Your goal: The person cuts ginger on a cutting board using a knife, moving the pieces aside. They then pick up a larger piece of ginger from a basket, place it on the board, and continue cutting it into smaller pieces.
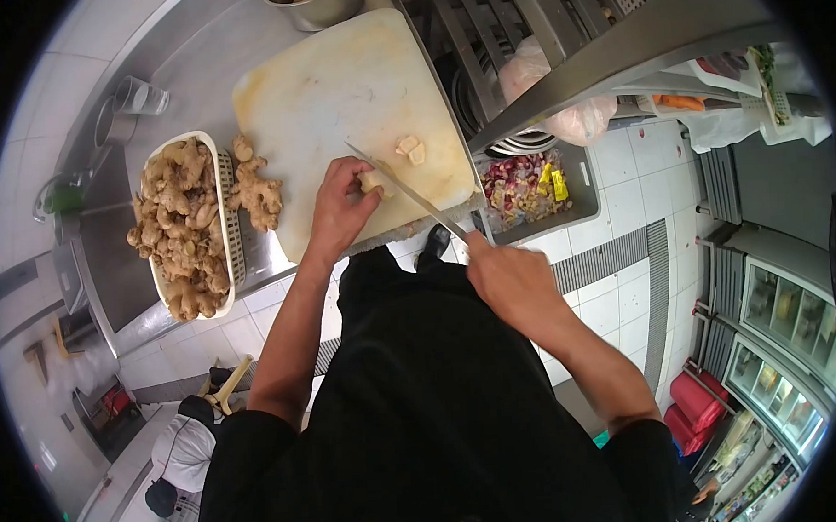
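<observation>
My left hand (341, 207) presses a piece of peeled ginger (374, 181) onto the white cutting board (338, 89). My right hand (509, 278) grips the handle of a long knife (406, 191), whose blade lies against the ginger by my left fingers. Two small cut ginger pieces (410, 150) lie on the board just beyond the blade. A loose ginger root (255, 190) rests at the board's left edge.
A white basket (225, 233) heaped with ginger roots stands on the steel counter (190, 57) to the left. A metal bowl (322, 8) sits behind the board. A grey bin (583, 200) of scraps stands low on the right. Another person crouches at lower left.
</observation>
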Demonstrator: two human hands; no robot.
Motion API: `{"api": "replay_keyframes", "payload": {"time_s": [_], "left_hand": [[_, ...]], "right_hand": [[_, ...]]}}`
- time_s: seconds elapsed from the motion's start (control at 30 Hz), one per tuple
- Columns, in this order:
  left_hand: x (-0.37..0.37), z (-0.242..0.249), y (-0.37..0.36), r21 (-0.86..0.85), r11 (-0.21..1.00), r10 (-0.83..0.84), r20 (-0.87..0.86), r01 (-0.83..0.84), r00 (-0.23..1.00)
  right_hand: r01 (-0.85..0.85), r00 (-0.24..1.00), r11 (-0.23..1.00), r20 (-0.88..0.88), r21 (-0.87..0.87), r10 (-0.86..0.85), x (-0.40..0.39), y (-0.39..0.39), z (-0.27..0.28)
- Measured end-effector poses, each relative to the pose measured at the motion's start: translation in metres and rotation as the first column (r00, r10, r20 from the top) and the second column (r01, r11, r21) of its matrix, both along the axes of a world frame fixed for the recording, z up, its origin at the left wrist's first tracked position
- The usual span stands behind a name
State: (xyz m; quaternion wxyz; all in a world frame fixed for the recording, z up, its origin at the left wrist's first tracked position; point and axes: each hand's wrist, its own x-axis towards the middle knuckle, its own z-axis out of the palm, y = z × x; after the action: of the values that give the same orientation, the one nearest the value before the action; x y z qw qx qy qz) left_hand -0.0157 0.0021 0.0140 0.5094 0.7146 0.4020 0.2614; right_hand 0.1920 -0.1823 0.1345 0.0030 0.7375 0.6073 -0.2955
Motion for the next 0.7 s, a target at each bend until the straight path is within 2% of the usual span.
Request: {"api": "replay_keyframes", "payload": {"time_s": [0.07, 0.1, 0.17, 0.2, 0.3, 0.37, 0.5, 0.57, 0.7], "left_hand": [[0.001, 0.001, 0.001, 0.016, 1.0, 0.011, -0.046, -0.01, 0.999], [0.002, 0.002, 0.002, 0.024, 1.0, 0.011, -0.046, -0.01, 0.999], [0.003, 0.004, 0.001, 0.022, 1.0, -0.004, -0.07, 0.006, 0.998], [0.002, 0.002, 0.002, 0.027, 1.0, -0.003, -0.068, 0.005, 0.998], [-0.001, -0.005, 0.001, 0.008, 1.0, 0.01, -0.012, -0.01, 1.0], [-0.002, -0.002, 0.002, 0.048, 0.999, -0.016, -0.04, 0.018, 0.999], [0.001, 0.006, 0.002, 0.056, 0.997, -0.045, -0.089, 0.05, 0.995], [0.002, 0.005, 0.003, 0.047, 0.998, -0.041, -0.106, 0.046, 0.993], [0.003, 0.005, 0.002, 0.022, 0.999, -0.029, -0.092, 0.031, 0.995]], "right_hand": [[-0.016, 0.998, 0.989, -0.061, 0.145, 0.025, -0.005, 0.028, -0.04], [-0.017, 0.998, 0.988, -0.06, 0.153, 0.026, -0.006, 0.041, -0.057], [0.001, 0.996, 0.963, -0.09, 0.27, 0.024, -0.008, 0.056, -0.077], [0.0, 0.996, 0.962, -0.088, 0.275, 0.025, -0.006, 0.058, -0.072], [-0.036, 0.994, 0.978, -0.09, 0.205, 0.056, 0.003, 0.048, -0.054], [0.032, 0.992, 0.993, -0.125, 0.113, -0.018, 0.007, 0.024, -0.037], [0.046, 0.988, 0.999, -0.15, 0.016, -0.043, 0.012, -0.019, 0.009], [0.084, 0.985, 0.988, -0.136, -0.131, -0.102, 0.011, -0.031, 0.023], [0.089, 0.984, 0.984, -0.142, -0.155, -0.111, 0.009, -0.032, 0.03]]}}
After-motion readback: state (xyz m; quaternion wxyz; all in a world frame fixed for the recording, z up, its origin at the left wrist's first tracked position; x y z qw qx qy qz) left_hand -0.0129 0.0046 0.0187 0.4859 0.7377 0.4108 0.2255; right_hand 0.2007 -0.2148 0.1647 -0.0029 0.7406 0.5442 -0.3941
